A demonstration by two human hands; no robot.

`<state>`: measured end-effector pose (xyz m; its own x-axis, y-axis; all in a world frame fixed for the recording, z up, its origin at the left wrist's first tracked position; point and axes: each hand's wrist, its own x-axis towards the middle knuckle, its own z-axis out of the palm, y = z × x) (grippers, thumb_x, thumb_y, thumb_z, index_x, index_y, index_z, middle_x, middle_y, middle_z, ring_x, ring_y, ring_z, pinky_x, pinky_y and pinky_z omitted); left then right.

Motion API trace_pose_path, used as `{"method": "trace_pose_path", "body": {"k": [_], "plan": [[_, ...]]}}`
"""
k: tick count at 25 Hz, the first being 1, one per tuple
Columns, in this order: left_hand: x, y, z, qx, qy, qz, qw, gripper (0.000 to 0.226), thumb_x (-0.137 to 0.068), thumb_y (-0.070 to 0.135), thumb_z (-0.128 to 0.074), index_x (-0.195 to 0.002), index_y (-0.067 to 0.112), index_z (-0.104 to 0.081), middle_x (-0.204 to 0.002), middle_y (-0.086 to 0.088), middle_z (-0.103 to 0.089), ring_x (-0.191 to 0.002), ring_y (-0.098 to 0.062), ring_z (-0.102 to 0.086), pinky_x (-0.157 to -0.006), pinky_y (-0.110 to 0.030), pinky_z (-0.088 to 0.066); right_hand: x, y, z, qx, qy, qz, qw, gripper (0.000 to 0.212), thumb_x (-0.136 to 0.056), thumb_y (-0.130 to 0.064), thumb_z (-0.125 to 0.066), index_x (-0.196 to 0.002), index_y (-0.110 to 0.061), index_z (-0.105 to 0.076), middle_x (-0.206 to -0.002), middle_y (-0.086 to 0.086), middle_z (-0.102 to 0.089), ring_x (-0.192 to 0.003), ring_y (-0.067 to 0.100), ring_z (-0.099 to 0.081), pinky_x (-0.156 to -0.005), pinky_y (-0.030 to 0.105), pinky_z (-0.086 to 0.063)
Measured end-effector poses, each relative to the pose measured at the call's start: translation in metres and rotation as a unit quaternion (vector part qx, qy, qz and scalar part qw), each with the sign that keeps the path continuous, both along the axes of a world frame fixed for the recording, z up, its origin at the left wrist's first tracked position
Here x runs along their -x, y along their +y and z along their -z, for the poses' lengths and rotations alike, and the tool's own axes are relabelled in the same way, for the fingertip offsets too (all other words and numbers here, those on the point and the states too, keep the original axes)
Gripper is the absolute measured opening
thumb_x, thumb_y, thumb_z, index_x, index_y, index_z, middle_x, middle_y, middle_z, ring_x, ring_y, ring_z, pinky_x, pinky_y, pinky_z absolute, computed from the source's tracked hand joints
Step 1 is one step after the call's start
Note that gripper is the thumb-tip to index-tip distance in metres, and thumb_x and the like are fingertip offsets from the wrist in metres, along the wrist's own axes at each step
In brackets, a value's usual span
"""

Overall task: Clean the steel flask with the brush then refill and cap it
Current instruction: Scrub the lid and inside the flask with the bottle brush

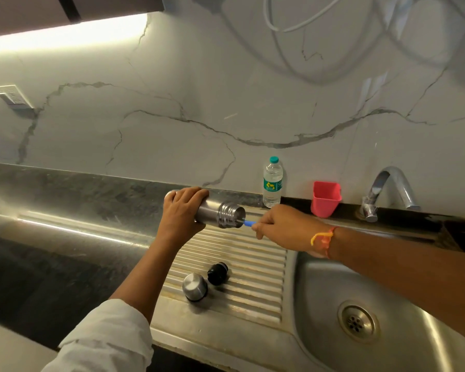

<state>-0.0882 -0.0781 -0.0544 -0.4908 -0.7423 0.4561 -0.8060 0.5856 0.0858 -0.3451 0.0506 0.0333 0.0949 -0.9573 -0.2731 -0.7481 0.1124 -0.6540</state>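
Head view: the left hand grips the steel flask on its side above the ribbed drainboard, mouth pointing right. The right hand pinches the blue brush handle, lined up with the flask's long axis, bristles hidden inside. Steel cap and black stopper lie nearer, water bottle behind.

The drainboard is dull silver, patterned with parallel ridges; on it lie a silver cap and a black stopper, and above it are a silver flask and a blue brush handle. Behind it stands a clear bottle with a teal lid and green label, with a pink cup further right, against a white wall veined in grey.
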Motion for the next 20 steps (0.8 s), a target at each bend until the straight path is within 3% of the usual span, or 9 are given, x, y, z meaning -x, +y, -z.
{"method": "trace_pose_path", "body": {"k": [1, 3, 5, 6, 8, 10, 13, 16, 20], "plan": [[-0.002, 0.0, 0.001, 0.01, 0.009, -0.001, 1.0, 0.085, -0.058, 0.019, -0.095, -0.131, 0.022, -0.052, -0.133, -0.007, -0.062, -0.122, -0.032, -0.057, -0.111, -0.059, -0.037, -0.001, 0.001, 0.0, -0.087, -0.118, 0.053, 0.988, 0.031, -0.098, -0.042, -0.056, -0.095, -0.016, -0.074, -0.059, -0.006, -0.046, -0.048, 0.008, -0.036, -0.044, 0.023, -0.029], [-0.008, -0.001, 0.001, 0.021, 0.034, -0.004, 0.999, 0.087, -0.056, 0.016, -0.097, -0.131, 0.019, -0.052, -0.132, -0.01, -0.062, -0.122, -0.033, -0.056, -0.112, -0.061, -0.037, 0.003, 0.005, -0.008, -0.259, -0.312, 0.13, 0.905, 0.032, -0.099, -0.038, -0.056, -0.107, -0.01, -0.068, -0.058, -0.007, -0.032, -0.045, 0.004, -0.022, -0.039, 0.016, -0.018], [-0.013, -0.001, -0.001, 0.028, 0.038, 0.001, 0.999, 0.087, -0.057, 0.015, -0.097, -0.131, 0.018, -0.051, -0.131, -0.011, -0.061, -0.121, -0.033, -0.055, -0.112, -0.063, -0.036, 0.005, 0.01, -0.011, -0.333, -0.383, 0.149, 0.849, 0.029, -0.1, -0.037, -0.054, -0.107, -0.01, -0.065, -0.057, -0.008, -0.028, -0.042, 0.002, -0.019, -0.035, 0.013, -0.016], [-0.014, -0.001, -0.002, 0.031, 0.03, 0.005, 0.999, 0.086, -0.057, 0.015, -0.097, -0.131, 0.018, -0.051, -0.131, -0.011, -0.06, -0.121, -0.033, -0.055, -0.112, -0.063, -0.036, 0.004, 0.01, -0.011, -0.323, -0.364, 0.138, 0.863, 0.03, -0.1, -0.037, -0.053, -0.105, -0.011, -0.066, -0.057, -0.008, -0.029, -0.042, 0.003, -0.02, -0.036, 0.014, -0.017], [-0.017, -0.002, -0.001, 0.027, 0.011, 0.004, 1.0, 0.086, -0.058, 0.015, -0.096, -0.131, 0.018, -0.051, -0.132, -0.011, -0.06, -0.122, -0.033, -0.055, -0.111, -0.063, -0.036, 0.002, 0.009, -0.007, -0.2, -0.203, 0.073, 0.956, 0.032, -0.1, -0.041, -0.053, -0.097, -0.015, -0.071, -0.058, -0.004, -0.039, -0.045, 0.007, -0.028, -0.04, 0.02, -0.023], [-0.021, -0.003, 0.003, 0.002, 0.011, -0.006, 1.0, 0.087, -0.058, 0.013, -0.096, -0.132, 0.019, -0.05, -0.133, -0.011, -0.06, -0.122, -0.034, -0.056, -0.111, -0.063, -0.037, 0.002, 0.008, -0.006, -0.022, 0.02, -0.004, 1.0, 0.036, -0.1, -0.045, -0.049, -0.085, -0.02, -0.07, -0.066, -0.002, -0.053, -0.053, 0.012, -0.044, -0.05, 0.025, -0.033], [-0.029, -0.003, 0.012, -0.071, 0.022, -0.021, 0.997, 0.088, -0.059, 0.01, -0.094, -0.135, 0.021, -0.051, -0.135, -0.008, -0.059, -0.124, -0.034, -0.055, -0.112, -0.063, -0.038, 0.006, 0.014, -0.005, 0.135, 0.219, -0.076, 0.963, 0.034, -0.103, -0.048, -0.039, -0.085, -0.027, -0.059, -0.076, -0.003, -0.058, -0.066, 0.017, -0.054, -0.057, 0.03, -0.037], [-0.03, -0.001, 0.013, -0.129, 0.011, -0.023, 0.991, 0.085, -0.063, 0.008, -0.091, -0.137, 0.02, -0.053, -0.137, -0.007, -0.058, -0.125, -0.034, -0.053, -0.108, -0.062, -0.043, 0.007, 0.022, -0.003, 0.239, 0.385, -0.132, 0.882, 0.029, -0.106, -0.043, -0.036, -0.103, -0.025, -0.059, -0.088, 0.001, -0.064, -0.064, 0.018, -0.05, -0.057, 0.033, -0.035], [-0.034, -0.003, 0.013, -0.163, -0.011, -0.023, 0.986, 0.085, -0.065, 0.007, -0.09, -0.14, 0.02, -0.053, -0.14, -0.007, -0.057, -0.123, -0.032, -0.055, -0.107, -0.054, -0.044, 0.013, 0.026, -0.002, 0.258, 0.413, -0.156, 0.859, 0.024, -0.107, -0.037, -0.038, -0.109, -0.023, -0.057, -0.086, 0.0, -0.062, -0.067, 0.02, -0.058, -0.057, 0.033, -0.04]]}}
